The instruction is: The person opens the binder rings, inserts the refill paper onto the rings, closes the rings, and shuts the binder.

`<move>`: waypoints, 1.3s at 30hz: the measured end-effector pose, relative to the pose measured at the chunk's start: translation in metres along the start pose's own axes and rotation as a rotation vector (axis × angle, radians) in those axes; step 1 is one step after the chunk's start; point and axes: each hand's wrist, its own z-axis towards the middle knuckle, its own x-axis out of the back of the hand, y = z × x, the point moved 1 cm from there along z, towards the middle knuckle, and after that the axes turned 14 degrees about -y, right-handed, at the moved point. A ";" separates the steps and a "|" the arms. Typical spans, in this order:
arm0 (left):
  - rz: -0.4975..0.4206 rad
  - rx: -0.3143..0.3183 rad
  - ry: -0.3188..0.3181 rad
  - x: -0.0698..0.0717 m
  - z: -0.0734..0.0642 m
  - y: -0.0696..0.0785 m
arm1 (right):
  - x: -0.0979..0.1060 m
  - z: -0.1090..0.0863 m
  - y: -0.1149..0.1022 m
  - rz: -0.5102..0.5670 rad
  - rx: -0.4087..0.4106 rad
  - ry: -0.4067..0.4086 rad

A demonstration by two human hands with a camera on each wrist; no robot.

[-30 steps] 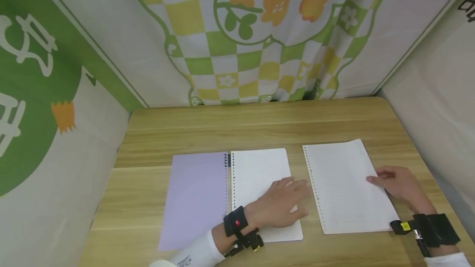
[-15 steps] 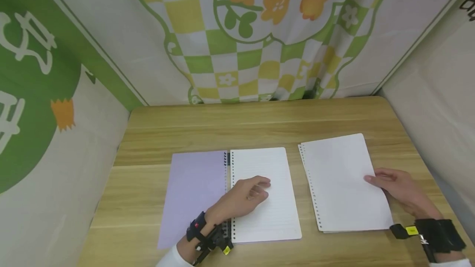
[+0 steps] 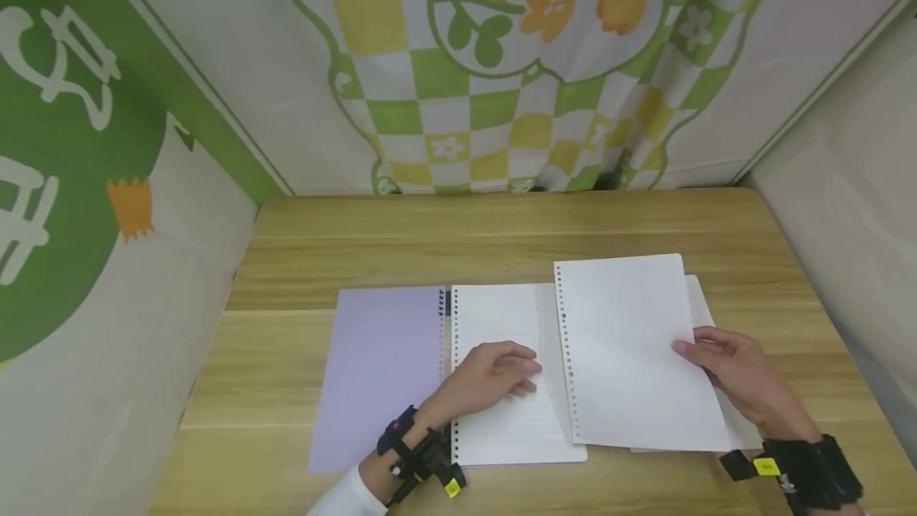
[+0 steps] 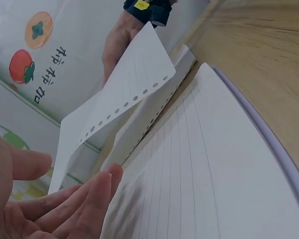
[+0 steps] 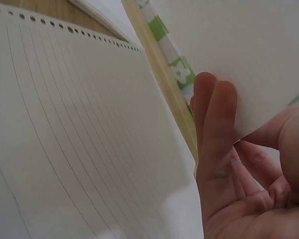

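My right hand [image 3: 738, 377] pinches the right edge of a loose punched sheet of paper [image 3: 630, 349] between thumb and fingers. The sheet is raised, with its holed edge over the right side of an open notebook. In the left wrist view the lifted sheet [image 4: 134, 74] shows faint ruled lines and curves downward. Under it on the table lies more loose lined paper [image 5: 74, 124]. My left hand [image 3: 490, 377] hovers above the notebook's lined page [image 3: 501, 317], fingers loosely bent, holding nothing. The notebook's purple cover [image 3: 387, 357] lies flat to the left.
The notebook's black ring binding [image 3: 442, 305] runs between cover and pages. All the papers lie on a wooden table [image 3: 501, 237]. A checkered curtain [image 3: 494, 110] hangs behind its far edge, and pale fabric walls stand at both sides.
My right hand has lifted a sheet off the loose paper and carried it left, so it overlaps the notebook. My left hand has drawn back left from the notebook page's right edge.
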 end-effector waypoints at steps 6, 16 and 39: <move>-0.064 0.031 0.079 -0.002 0.007 0.003 | -0.026 0.006 -0.005 0.023 0.010 -0.033; -0.019 0.093 0.306 0.017 -0.014 -0.004 | -0.070 0.033 -0.018 0.010 0.034 -0.102; 0.038 0.145 0.369 0.030 -0.038 -0.007 | -0.093 0.041 -0.036 -0.122 0.061 -0.026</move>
